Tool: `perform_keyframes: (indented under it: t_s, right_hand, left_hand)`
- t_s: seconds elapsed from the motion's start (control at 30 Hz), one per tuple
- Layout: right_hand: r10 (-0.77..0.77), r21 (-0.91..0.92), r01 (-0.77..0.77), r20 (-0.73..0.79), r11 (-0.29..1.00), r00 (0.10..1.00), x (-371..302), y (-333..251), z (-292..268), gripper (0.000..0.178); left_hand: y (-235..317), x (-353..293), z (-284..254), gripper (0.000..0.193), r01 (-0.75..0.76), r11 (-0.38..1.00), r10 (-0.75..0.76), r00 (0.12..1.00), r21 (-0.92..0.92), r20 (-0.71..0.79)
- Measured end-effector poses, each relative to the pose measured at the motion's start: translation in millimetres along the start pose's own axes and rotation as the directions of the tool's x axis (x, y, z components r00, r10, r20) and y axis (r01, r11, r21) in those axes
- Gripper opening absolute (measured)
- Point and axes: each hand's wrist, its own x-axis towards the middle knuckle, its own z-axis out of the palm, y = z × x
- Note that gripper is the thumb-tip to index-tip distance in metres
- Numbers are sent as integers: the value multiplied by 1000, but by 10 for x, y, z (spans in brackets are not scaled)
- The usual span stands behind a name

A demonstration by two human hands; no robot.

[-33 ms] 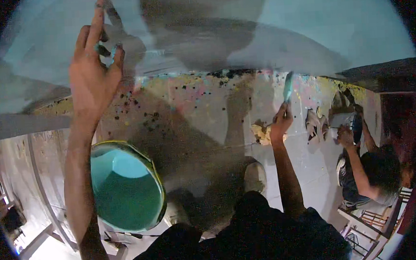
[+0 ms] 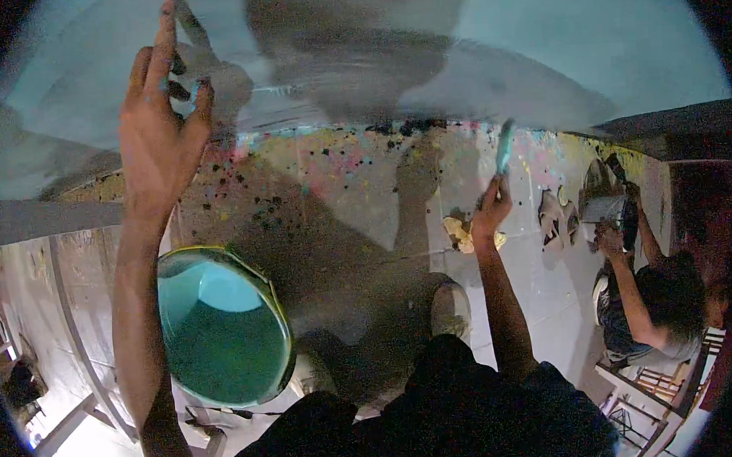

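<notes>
My left hand (image 2: 156, 128) is raised against a pale blue painted surface (image 2: 540, 59), its index finger stretched out and touching or nearly touching it. The thumb stands apart with blue paint on it, and the other fingers are loosely bent around nothing I can see. Lower and to the right, my right hand (image 2: 491, 208) is closed around a paintbrush (image 2: 505, 149). Blue-green paint covers the brush, and its dark tip points up at the surface's lower edge. Beside my left forearm stands a round bucket (image 2: 281, 317) of teal paint.
The floor (image 2: 329, 180) is spattered with coloured paint. Crumpled yellowish paper (image 2: 459, 235) lies by my right hand, a crumpled rag (image 2: 556, 217) farther right. At the right another person (image 2: 655, 303) holds a dark container (image 2: 621, 217) and a brush (image 2: 615, 165). My shoes (image 2: 450, 311) stand below.
My right hand and the brush have shifted slightly up and left. My left hand has moved a little to the left, its index finger still stretched out.
</notes>
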Motion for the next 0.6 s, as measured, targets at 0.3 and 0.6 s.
perform_keyframes:
  t_s: [0.3,0.6]
  right_hand:
    - [37,-10,-37,433,999,901,-1116,-895,1457,31]
    - [-97,-43,116,309,992,946,-260,-765,729,26]
  left_hand:
    - [-39,-126,-115,76,126,989,-122,990,-72,66]
    - [108,-84,-34,79,199,978,-194,978,-56,82]
